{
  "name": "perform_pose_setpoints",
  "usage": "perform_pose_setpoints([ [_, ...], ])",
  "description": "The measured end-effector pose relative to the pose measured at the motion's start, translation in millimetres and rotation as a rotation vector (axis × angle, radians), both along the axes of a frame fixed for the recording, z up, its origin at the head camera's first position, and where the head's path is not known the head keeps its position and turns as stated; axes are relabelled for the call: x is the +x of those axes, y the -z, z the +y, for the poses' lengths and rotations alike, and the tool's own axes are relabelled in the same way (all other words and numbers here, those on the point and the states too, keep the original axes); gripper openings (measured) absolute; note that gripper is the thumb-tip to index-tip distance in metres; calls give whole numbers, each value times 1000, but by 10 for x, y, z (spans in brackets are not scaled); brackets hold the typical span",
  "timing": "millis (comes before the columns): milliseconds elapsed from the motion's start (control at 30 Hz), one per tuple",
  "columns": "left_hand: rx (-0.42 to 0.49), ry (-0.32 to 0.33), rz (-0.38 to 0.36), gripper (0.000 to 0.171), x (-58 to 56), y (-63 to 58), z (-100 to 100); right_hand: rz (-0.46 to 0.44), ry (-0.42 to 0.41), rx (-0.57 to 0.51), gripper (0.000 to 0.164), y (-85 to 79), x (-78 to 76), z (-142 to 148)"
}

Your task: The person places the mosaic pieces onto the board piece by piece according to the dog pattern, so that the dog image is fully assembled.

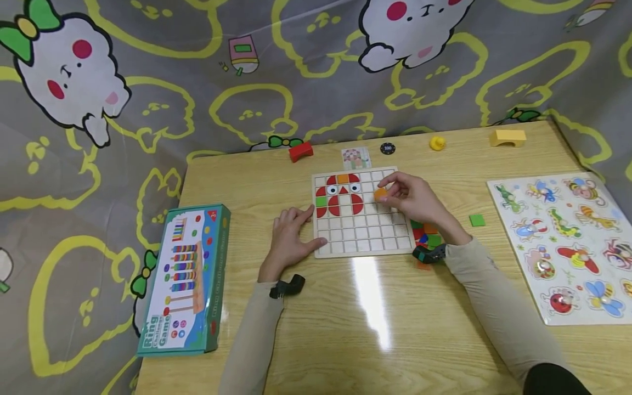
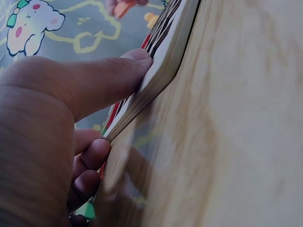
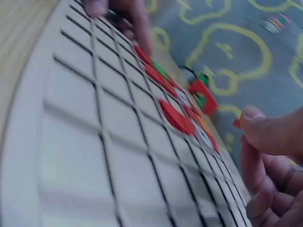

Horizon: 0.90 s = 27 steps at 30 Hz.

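Orange piece (image 1: 380, 195) is in the right hand (image 1: 416, 200), pinched between thumb and fingers, over the right part of the gridded board (image 1: 362, 234). Right wrist view shows only a sliver of it at the thumb tip, hand off the grid surface. Left hand (image 1: 288, 238) relaxed, not wrapped around anything: thumb over the board's left rim, fingers loosely bent, index touching the same edge higher up.

Board lies flat on the desk (image 1: 336, 340). Placed so far, all upper left: red curved pieces (image 1: 333, 206), two eye tiles (image 1: 355, 187) with a red triangle (image 1: 343, 191) between them, an orange square (image 1: 343, 179) in the top row, a green square (image 1: 321, 201) near the left edge. Lower rows bare.

Loose tiles (image 1: 433, 240), mixed colours, heaped just beside the board's right edge, partly hidden by the right wrist. One green tile (image 1: 477, 220) sits alone further right.

Behind the board, left to right: red arch block (image 1: 301, 152), picture card (image 1: 356, 158), black chip (image 1: 387, 148) marked 100, yellow duck (image 1: 437, 143), yellow arch block (image 1: 508, 138). Ring Challenge Game box (image 1: 185, 280) far left, insect puzzle board (image 1: 568, 247) far right, cartoon-print cloth (image 1: 247, 109) behind the desk
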<state>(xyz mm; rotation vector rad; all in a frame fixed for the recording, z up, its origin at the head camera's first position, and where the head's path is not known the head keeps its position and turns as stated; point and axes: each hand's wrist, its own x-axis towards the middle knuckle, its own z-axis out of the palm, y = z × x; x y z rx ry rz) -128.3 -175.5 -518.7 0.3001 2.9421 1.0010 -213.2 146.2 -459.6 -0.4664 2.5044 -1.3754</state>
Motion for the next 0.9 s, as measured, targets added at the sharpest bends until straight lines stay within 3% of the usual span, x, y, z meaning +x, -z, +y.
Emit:
perform_pose_setpoints([
  [267, -1, 6, 1, 89, -4, -4, -1, 101, -49, 38, 34, 154, 9, -494],
  [400, -10, 6, 0, 90, -9, -13, -15, 152, -75, 114, 35, 199, 37, -625],
  [567, -17, 5, 3, 89, -24, -30, -9, 174, -84, 201, 38, 209, 57, -672],
  [900, -8, -5, -4, 90, -14, -28, 6, 183, -65, 185, 19, 223, 75, -675],
])
